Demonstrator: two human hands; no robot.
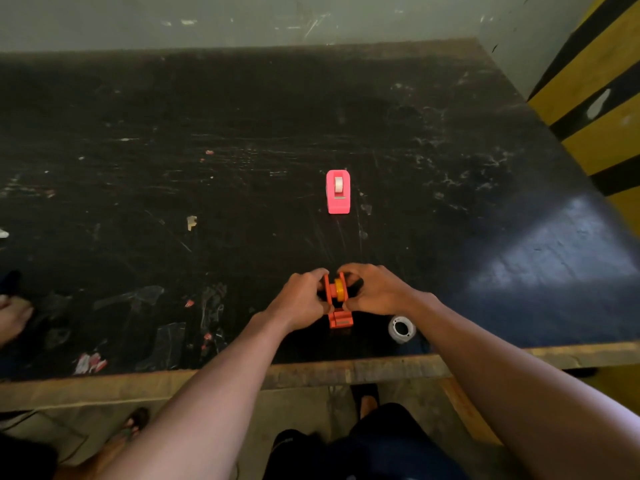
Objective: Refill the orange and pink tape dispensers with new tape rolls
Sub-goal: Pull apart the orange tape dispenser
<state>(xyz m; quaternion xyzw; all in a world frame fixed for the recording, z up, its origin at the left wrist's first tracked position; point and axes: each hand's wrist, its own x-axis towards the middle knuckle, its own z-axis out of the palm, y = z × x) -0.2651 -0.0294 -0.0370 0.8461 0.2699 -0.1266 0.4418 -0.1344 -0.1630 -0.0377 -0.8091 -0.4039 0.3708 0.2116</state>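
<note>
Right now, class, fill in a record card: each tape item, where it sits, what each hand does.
orange plastic tape dispenser: near front edge of black table, yellow tape roll inside
left grip: holds its left side
right grip: holds its right side
pink plastic tape dispenser: farther back, untouched, white roll loaded
loose white tape roll: lies right of the right grip, untouched

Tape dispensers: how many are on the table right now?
2. The orange dispenser sits near the front edge of the table, gripped between the left hand and right hand. The pink dispenser stands untouched farther back, straight beyond it. None seem hidden.
</note>
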